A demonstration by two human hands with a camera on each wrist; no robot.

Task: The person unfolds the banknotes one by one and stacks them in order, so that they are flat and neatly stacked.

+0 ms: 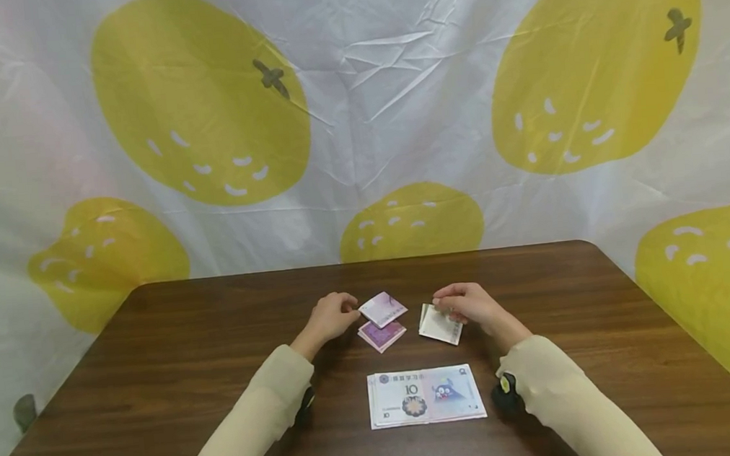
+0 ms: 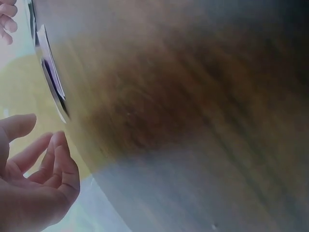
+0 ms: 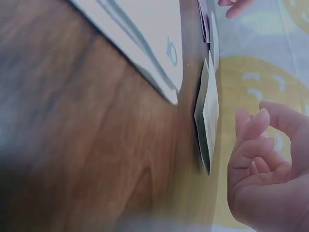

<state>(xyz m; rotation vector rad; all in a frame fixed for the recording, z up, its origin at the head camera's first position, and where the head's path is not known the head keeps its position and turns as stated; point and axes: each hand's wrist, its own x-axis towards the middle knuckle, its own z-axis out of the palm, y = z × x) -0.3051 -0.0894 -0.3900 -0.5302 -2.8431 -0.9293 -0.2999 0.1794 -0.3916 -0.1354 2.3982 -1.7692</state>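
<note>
My left hand (image 1: 331, 318) is just left of a folded pale purple banknote (image 1: 382, 309). Its fingers are loosely bent, and the gap between thumb and fingertips shows bare in the left wrist view. That note overlaps a darker purple folded banknote (image 1: 384, 336). On the other side, my right hand (image 1: 472, 307) hovers at the upper right corner of a folded pale greenish banknote (image 1: 440, 325), covering part of it. In the right wrist view this note stands apart from the loosely bent fingers, which hold nothing.
Nearer the front lies a stack of larger notes (image 1: 427, 396) marked 10, with a blue cartoon figure on top. All of it rests on a brown wooden table (image 1: 126, 408). Behind the table's far edge hangs a white cloth (image 1: 345, 150) with yellow fruit prints.
</note>
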